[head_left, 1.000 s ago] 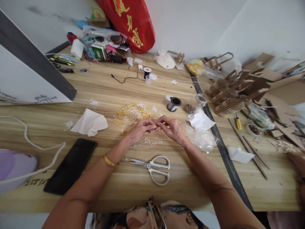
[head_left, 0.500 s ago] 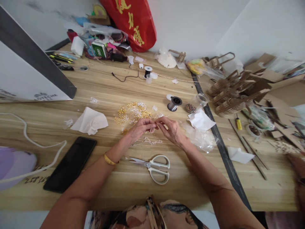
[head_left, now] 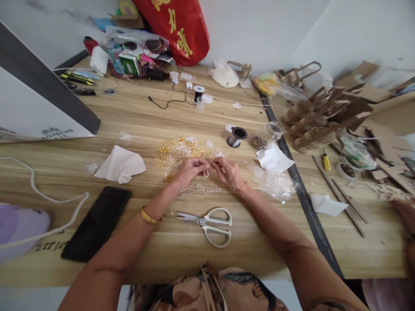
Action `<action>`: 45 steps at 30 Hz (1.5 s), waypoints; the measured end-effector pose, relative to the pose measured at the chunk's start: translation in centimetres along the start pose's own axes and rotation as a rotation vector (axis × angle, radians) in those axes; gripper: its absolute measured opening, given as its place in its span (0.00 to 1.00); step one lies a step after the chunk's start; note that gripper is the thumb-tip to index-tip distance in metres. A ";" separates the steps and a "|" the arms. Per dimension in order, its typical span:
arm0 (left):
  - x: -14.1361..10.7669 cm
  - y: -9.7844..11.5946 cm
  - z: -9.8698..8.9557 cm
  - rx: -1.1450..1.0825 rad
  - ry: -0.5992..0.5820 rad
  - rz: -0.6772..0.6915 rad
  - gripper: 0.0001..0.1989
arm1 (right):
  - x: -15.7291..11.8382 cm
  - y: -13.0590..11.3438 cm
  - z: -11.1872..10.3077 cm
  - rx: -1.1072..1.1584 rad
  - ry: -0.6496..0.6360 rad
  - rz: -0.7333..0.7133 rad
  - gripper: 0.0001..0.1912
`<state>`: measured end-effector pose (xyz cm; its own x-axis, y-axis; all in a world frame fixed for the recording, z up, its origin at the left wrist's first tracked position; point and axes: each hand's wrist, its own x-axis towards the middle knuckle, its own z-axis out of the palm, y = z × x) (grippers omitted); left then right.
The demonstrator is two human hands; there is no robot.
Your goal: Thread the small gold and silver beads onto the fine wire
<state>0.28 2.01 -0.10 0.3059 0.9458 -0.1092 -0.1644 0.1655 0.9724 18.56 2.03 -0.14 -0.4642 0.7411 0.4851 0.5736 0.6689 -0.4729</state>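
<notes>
My left hand (head_left: 192, 169) pinches a small silver ring (head_left: 205, 173) near the middle of the table, with its fingertips close to those of my right hand (head_left: 228, 171). The fingers of my right hand are also pinched, on something too small to make out. Gold and silver jewellery findings (head_left: 181, 148) lie in a loose heap just beyond my hands. A silver chain (head_left: 202, 189) is spread on the wood below them. White-handled scissors (head_left: 207, 221) rest between my forearms, blades toward the left.
A black phone (head_left: 97, 222) and a white cloth (head_left: 121, 164) lie left. Wire spool (head_left: 237, 136), bead jar (head_left: 274, 129) and plastic bags (head_left: 272, 183) are right. Woven baskets (head_left: 311, 125) stand further right; part of another person's arm (head_left: 405, 214) shows at the right edge.
The camera view has shifted slightly. My fingertips are now a little apart, and the silver ring shows more clearly below my left fingers.
</notes>
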 end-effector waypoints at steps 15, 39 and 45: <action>0.2 -0.1 -0.3 0.044 0.015 -0.033 0.11 | -0.5 1.6 1.5 0.172 0.089 0.033 0.08; 0.1 0.2 -0.3 0.059 0.089 -0.061 0.11 | -0.2 1.3 0.7 0.198 0.224 -0.061 0.12; 0.0 0.7 -0.1 0.163 0.102 -0.008 0.11 | -0.4 1.4 1.2 0.196 0.072 -0.193 0.19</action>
<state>0.06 2.11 0.53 0.2088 0.9693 -0.1298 -0.0055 0.1339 0.9910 18.77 2.76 -1.85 -0.4988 0.5973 0.6280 0.3344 0.8011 -0.4964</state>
